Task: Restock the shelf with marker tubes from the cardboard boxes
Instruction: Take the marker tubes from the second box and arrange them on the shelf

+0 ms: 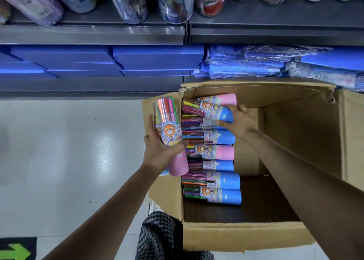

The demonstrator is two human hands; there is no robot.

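The person stands over an open cardboard box point(275, 234) on the pale floor in front of the shelf point(92, 35), reaching in with both arms. The left hand point(161, 151) is wrapped around a pink-capped marker tube point(167, 130), held upright just outside the box's left wall, and what looks like a second tube's blue end peeks out under it, though I can't be sure. The right hand point(239, 122) is down in the box with fingers and thumb curled around the cap end of a blue-capped tube point(214, 113) near the top of the row of tubes point(212, 161), which lie on their sides against the left wall; the rest of the box looks bare. Tubes already stand along the upper shelf point(275, 13), so that seems the likely destination. The risk I see is in the left hand: if it takes on another tube, the smooth plastic cylinders could slide against each other and one could drop to the floor. Lifting the gripped tube could also disturb the pink-capped tube point(218, 99) beside it and set the row rolling into the bare part of the box. The torn box flap point(185, 90) might snag a tube coming out.
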